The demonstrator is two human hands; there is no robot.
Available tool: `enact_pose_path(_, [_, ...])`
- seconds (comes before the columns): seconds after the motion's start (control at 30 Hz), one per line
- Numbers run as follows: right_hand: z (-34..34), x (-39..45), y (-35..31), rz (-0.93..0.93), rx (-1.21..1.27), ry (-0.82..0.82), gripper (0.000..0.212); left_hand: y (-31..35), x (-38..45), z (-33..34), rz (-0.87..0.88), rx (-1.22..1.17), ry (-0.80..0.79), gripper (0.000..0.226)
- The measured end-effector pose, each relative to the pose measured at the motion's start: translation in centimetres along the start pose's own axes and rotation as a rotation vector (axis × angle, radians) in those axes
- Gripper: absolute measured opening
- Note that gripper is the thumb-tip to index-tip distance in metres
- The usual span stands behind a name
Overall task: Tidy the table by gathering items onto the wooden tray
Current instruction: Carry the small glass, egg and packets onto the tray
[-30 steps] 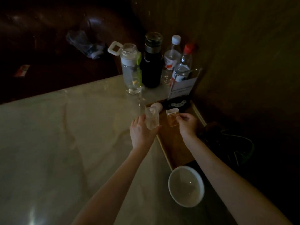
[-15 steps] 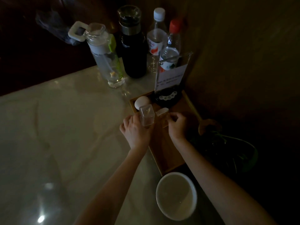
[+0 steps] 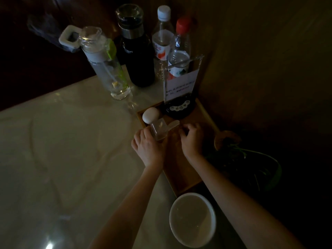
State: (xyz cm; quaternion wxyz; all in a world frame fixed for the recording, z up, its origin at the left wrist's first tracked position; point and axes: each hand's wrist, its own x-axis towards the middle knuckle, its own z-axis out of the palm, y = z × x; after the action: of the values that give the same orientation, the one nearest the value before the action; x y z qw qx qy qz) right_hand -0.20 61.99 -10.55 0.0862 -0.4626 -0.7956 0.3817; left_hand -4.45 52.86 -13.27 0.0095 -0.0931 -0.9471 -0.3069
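While left hand (image 3: 150,150) grips clear box (image 3: 159,129) (over wooden tray (image 3: 181,175)), rt hand (image 3: 193,139) sits beside

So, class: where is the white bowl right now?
In the head view, the white bowl sits low and right of centre on the table, just off the near end of the wooden tray, between the person's forearms.

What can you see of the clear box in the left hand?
The clear box is small, square-sided and see-through, plastic by the look of it, with something pale and small inside that is too dim to identify. It sits tilted over the near-left part of the wooden tray, just in front of a white egg-shaped object. The left hand holds it from the near side. Whether its base touches the tray cannot be told.
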Motion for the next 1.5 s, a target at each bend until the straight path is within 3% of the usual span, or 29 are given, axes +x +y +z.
enact_pose_path(0.33, [0.2, -2.8, 1.8, -0.322, -0.105, -0.068, 0.037, -0.2, -0.6, -0.6, 0.046, -0.029, -0.046, 0.067])
enact_pose_path(0.5, [-0.3, -3.4, 2.8, -0.418, -0.376, -0.254, 0.055, -1.5, -0.5, -1.9, 0.134, -0.048, -0.106, 0.064])
enact_pose_path(0.63, [-0.1, -3.0, 3.0, -0.369, -0.512, -0.354, 0.067, -1.6, 0.3, -2.3, 0.170, -0.032, -0.151, 0.057])
enact_pose_path(0.77, [-0.1, -2.9, 3.2, -0.307, -0.551, -0.338, 0.080, -1.6, 0.8, -2.4, 0.163, -0.029, -0.168, 0.051])
enact_pose_path(0.97, [-0.7, -2.4, 1.2, -0.143, -0.492, -0.323, 0.083, -1.7, 1.1, -2.1, 0.165, -0.023, -0.189, 0.051])
enact_pose_path(1.13, [-0.7, -1.0, 0.7, -0.079, -0.493, -0.225, 0.086, -1.6, 1.3, -2.1, 0.176, -0.023, -0.189, 0.051])
enact_pose_path(1.5, [0.0, 1.0, 0.9, -0.026, -0.522, -0.202, 0.087, -1.5, 1.3, -1.7, 0.167, -0.021, -0.174, 0.048])
